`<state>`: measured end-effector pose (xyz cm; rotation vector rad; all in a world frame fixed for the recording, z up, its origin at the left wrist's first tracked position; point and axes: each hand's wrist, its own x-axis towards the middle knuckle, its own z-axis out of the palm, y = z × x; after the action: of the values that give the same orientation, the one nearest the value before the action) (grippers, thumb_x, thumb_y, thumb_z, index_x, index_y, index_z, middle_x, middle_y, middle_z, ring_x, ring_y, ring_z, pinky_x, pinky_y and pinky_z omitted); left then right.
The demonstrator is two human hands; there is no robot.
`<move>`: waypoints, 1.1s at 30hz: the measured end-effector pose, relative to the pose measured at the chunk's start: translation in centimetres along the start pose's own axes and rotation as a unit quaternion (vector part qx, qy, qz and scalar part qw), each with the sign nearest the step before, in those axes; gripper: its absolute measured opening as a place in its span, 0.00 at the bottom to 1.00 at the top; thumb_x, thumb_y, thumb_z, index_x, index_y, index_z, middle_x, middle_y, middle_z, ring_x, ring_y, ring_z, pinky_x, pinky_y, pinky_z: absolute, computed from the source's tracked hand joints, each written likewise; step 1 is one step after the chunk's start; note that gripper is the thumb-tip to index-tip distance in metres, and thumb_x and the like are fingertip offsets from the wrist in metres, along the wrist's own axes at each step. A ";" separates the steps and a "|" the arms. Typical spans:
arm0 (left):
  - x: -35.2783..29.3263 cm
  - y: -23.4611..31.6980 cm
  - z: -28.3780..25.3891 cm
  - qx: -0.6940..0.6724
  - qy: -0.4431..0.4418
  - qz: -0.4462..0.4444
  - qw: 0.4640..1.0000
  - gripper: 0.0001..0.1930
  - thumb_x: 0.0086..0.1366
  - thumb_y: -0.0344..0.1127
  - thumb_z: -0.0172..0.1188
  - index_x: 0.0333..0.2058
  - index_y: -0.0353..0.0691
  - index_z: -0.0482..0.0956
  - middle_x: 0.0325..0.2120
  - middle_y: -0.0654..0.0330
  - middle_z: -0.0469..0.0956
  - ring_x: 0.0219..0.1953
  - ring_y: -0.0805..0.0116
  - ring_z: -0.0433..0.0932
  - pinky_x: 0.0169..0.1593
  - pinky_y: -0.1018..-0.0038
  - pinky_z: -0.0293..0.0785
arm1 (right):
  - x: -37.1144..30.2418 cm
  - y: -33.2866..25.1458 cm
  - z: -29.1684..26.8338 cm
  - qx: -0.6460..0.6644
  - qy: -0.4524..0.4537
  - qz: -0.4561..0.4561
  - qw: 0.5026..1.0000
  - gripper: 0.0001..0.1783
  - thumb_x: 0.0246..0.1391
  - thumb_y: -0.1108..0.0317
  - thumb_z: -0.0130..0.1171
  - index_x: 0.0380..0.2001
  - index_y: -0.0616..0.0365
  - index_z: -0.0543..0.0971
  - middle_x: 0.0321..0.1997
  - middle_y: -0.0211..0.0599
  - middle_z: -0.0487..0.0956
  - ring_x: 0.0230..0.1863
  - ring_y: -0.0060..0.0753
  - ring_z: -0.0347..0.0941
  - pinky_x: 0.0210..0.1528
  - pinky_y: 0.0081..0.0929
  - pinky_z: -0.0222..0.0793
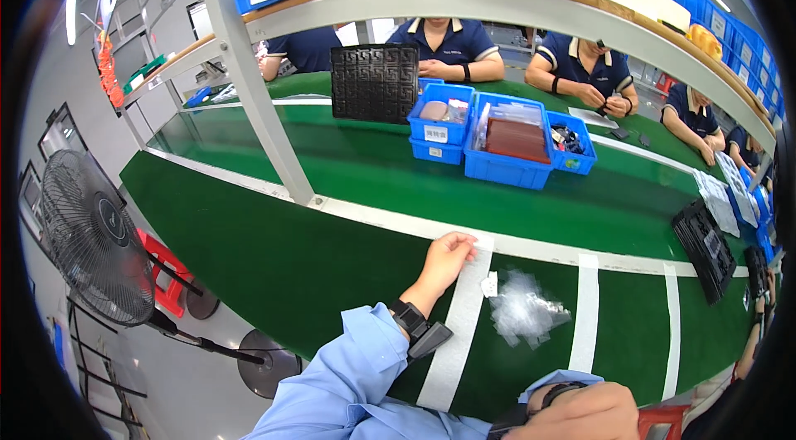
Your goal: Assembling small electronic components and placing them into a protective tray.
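My left hand [448,259] reaches over the green table to the far end of a white strip [461,330] that runs toward me. Its thumb and fingers are pinched together at the strip's edge; whatever is between them, if anything, is too small to make out. To the right of that strip lies a loose pile of clear plastic bags [527,311], with a small white piece of paper [490,284] at its left side. My right hand [584,417] is low at the front edge, close to my body, back of the hand showing, its fingers hidden or cut off.
Further white strips [584,316] cross the table to the right. Beyond a white rail stand blue bins [507,141] and a black patterned panel [375,83] on the green belt. A shelf post [264,100] rises ahead left. A fan [98,237] stands left; co-workers sit opposite.
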<state>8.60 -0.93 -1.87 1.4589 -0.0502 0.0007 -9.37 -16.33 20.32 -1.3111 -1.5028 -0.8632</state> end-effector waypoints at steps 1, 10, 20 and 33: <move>-0.2 0.5 0.2 0.000 -0.005 -0.015 1.000 0.09 0.61 0.36 0.51 0.35 0.37 0.75 0.25 0.63 0.76 0.26 0.79 0.72 0.28 0.83 0.66 | 0.0 0.5 -0.1 -0.006 -0.003 -0.006 1.000 0.07 0.29 0.70 0.55 0.10 0.62 0.70 0.16 0.39 0.71 0.19 0.33 0.71 0.17 0.22 0.64; -0.1 0.3 -0.2 -0.010 -0.002 -0.017 1.000 0.08 0.59 0.30 0.50 0.34 0.32 0.74 0.25 0.60 0.76 0.27 0.76 0.73 0.33 0.81 0.70 | 0.8 3.5 -0.3 0.586 -0.077 0.014 0.806 0.13 0.45 0.80 0.50 0.10 0.60 0.69 0.15 0.36 0.67 0.19 0.30 0.68 0.42 0.49 0.59; 0.3 -2.3 0.5 0.115 -0.045 0.047 0.991 0.08 0.56 0.30 0.51 0.33 0.34 0.75 0.25 0.59 0.78 0.27 0.73 0.76 0.34 0.77 0.71 | 0.6 2.5 0.0 0.547 -0.050 0.028 0.835 0.19 0.49 0.80 0.44 0.07 0.54 0.63 0.10 0.32 0.60 0.14 0.29 0.61 0.45 0.59 0.59; 0.1 -1.5 1.0 0.186 -0.051 0.051 0.980 0.09 0.56 0.33 0.51 0.32 0.36 0.76 0.24 0.60 0.77 0.27 0.72 0.76 0.34 0.77 0.71 | 0.5 2.7 -0.2 0.574 -0.052 0.064 0.815 0.16 0.48 0.80 0.44 0.09 0.58 0.67 0.14 0.37 0.68 0.18 0.33 0.67 0.44 0.60 0.58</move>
<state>8.67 -2.06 -3.22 1.8296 -0.2179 0.0208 -6.69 -15.90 20.67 -0.5065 -1.5529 0.2751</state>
